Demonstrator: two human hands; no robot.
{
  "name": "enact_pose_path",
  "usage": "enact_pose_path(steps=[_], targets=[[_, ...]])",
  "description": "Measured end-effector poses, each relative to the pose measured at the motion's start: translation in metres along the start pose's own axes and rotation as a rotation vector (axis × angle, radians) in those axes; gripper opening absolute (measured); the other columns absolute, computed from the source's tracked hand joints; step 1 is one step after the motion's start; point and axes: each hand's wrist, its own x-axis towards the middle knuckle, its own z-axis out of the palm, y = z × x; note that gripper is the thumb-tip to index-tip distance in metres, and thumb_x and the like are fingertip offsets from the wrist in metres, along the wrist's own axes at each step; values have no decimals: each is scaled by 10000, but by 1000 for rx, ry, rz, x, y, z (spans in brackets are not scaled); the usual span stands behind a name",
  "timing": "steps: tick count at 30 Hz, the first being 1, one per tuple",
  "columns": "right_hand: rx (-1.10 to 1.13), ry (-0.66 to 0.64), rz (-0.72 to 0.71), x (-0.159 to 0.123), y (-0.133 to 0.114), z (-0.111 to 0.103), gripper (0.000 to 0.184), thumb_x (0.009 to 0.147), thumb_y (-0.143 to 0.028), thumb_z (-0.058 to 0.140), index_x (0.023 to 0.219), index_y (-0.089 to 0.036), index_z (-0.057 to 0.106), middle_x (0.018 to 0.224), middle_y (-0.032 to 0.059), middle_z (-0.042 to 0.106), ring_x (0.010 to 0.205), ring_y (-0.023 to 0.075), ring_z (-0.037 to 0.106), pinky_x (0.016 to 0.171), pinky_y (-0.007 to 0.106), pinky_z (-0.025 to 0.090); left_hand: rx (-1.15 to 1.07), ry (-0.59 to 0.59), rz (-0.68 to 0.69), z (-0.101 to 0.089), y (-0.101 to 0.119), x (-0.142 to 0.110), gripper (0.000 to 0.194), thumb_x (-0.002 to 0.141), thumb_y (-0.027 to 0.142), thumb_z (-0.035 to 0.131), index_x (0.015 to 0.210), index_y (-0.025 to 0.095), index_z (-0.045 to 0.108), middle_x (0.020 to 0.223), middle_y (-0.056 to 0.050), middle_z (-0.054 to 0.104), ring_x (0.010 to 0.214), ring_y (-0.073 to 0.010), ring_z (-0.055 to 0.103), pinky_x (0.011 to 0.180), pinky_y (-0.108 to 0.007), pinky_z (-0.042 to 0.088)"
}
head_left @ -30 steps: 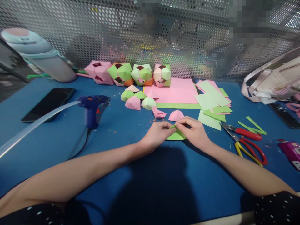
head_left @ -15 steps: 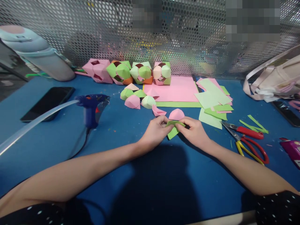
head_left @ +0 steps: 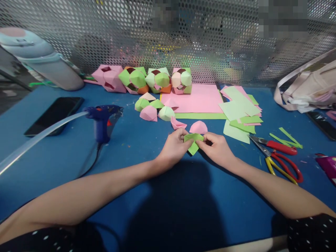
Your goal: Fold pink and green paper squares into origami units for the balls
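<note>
Both hands pinch a small folded green paper piece just above the blue table, near its middle. My left hand grips its left side with closed fingers. My right hand grips its right side the same way. Right behind the hands lie two folded pink paper cups, and the other pink one sits a little to the left.
A blue glue gun with its cord stands at left, a black phone beyond it. Several folded paper balls line the mesh wall. Pink and green sheets, red scissors, yellow-handled scissors lie at right.
The green paper has been lifted off the table and folded smaller between both hands, which shifted slightly away from me.
</note>
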Motion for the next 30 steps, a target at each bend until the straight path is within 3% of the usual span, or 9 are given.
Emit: enact_pose_path(steps=[4, 8, 12, 15, 17, 21, 24, 27, 30], targets=[[6, 4, -41, -4, -2, 1, 330, 819, -233, 605, 575, -188, 386, 555, -53, 393, 538, 84, 376, 534, 248, 298, 9, -45, 31, -2, -1, -1, 116, 737, 200, 628, 844, 154, 626, 734, 19, 643, 642, -106, 565, 573, -201, 438], [78, 7, -62, -2, -4, -9, 276, 897, -299, 526, 647, -182, 515, 628, -18, 502, 595, 104, 469, 583, 254, 374, 65, -153, 46, -6, -1, -8, 116, 775, 233, 604, 840, 157, 663, 766, 5, 667, 677, -114, 578, 601, -205, 447], [34, 138, -55, 10, 10, -16, 174, 922, -301, 483, 934, -188, 615, 887, 49, 621, 809, 158, 588, 744, 305, 474, 59, -341, 3, -5, -1, -19, 128, 815, 264, 565, 827, 172, 653, 711, 17, 649, 633, -108, 569, 574, -203, 446], [-173, 97, -173, 22, 26, -12, 405, 810, -290, 641, 1198, -202, 563, 1193, 105, 594, 1105, 249, 539, 939, 421, 444, 52, -441, 14, -2, -2, -21, 128, 824, 261, 555, 845, 177, 650, 715, 19, 643, 639, -104, 568, 585, -205, 448], [-235, 28, -220, 29, 34, -8, 426, 812, -258, 634, 1229, -214, 562, 1257, 95, 585, 1171, 263, 512, 995, 452, 408, 79, -450, 31, -1, -3, -20, 119, 815, 247, 561, 853, 181, 653, 735, 18, 643, 657, -103, 564, 604, -208, 445], [-52, 106, -63, 37, 42, -5, 276, 855, -265, 575, 1122, -221, 632, 1100, 58, 675, 977, 210, 617, 891, 407, 485, 82, -438, 3, -1, -3, -17, 116, 801, 249, 566, 847, 181, 648, 740, 16, 636, 671, -108, 558, 604, -212, 438], [278, 153, 135, 41, 44, -9, 319, 833, -369, 606, 1108, -209, 631, 981, 55, 698, 792, 172, 635, 728, 349, 531, 56, -443, -28, -1, -3, -16, 108, 791, 248, 571, 830, 175, 641, 730, 15, 629, 664, -108, 558, 601, -213, 437], [538, 148, 235, 46, 46, -10, 354, 832, -444, 593, 1094, -209, 623, 937, 47, 688, 714, 149, 621, 616, 305, 530, 3, -466, -65, 0, -3, -16, 111, 791, 254, 572, 830, 171, 634, 712, 16, 619, 648, -107, 556, 585, -210, 436], [468, 238, 213, 51, 46, -10, 360, 820, -441, 611, 1093, -207, 614, 1005, 62, 672, 790, 167, 635, 667, 328, 546, -18, -480, -76, 0, -4, -15, 110, 790, 248, 575, 840, 167, 630, 707, 14, 616, 640, -108, 555, 577, -210, 437]])
